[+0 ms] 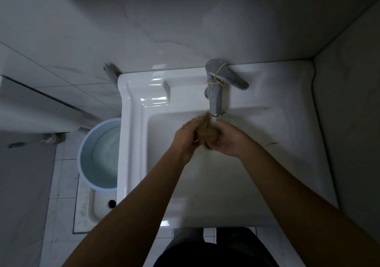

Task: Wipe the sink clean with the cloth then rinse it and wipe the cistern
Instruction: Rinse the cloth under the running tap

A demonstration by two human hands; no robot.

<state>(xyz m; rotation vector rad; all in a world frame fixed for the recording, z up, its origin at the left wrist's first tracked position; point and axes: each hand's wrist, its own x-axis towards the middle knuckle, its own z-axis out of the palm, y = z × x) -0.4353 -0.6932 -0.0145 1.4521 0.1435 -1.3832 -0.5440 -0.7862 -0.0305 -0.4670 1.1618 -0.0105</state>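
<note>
A white ceramic sink (287, 106) fills the middle of the view. Its metal tap (216, 96) has a yellowish rubber band wound round it, and the lever points right. Just under the spout, above the basin's drain, I hold a bunched tan cloth (207, 131) between both hands. My left hand (188, 138) grips it from the left and my right hand (228, 140) from the right, both closed tightly around it. The drain is mostly hidden by my hands. A white cistern (30, 110) shows at the left edge.
A light blue bucket (90, 143) holding water stands on the floor left of the sink. A squat toilet pan (98, 207) lies below it. A brush (33, 141) lies by the cistern. Marbled tiled walls close the back and right.
</note>
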